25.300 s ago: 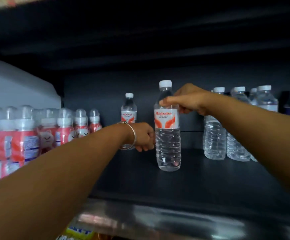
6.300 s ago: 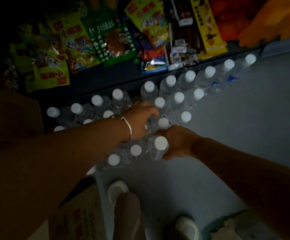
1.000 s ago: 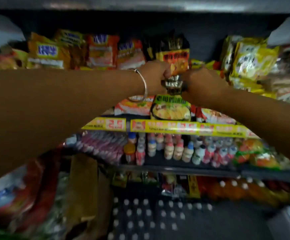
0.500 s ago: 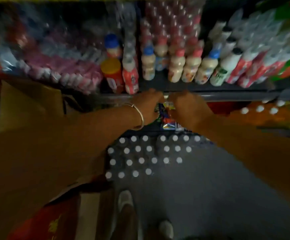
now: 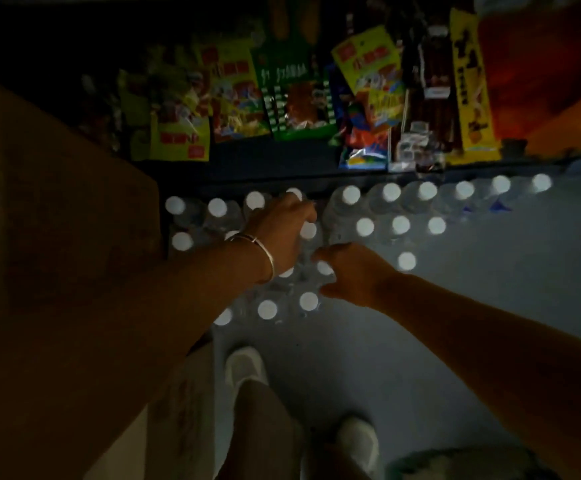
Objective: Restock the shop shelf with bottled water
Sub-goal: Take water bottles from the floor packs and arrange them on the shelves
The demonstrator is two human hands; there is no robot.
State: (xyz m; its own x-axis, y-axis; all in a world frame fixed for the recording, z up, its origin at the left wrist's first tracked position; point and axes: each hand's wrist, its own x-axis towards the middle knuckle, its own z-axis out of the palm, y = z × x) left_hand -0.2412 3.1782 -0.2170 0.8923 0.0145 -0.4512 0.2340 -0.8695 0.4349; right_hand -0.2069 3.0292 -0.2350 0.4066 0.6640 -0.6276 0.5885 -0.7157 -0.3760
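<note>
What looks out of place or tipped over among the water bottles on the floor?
Nothing stands out. The water bottles stand upright in rows on the floor, caps up, none visibly fallen or leaking, though the frame is dark and blurred.

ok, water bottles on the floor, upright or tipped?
Upright: the water bottles show round white caps facing the camera, in rows on the grey floor.
</note>
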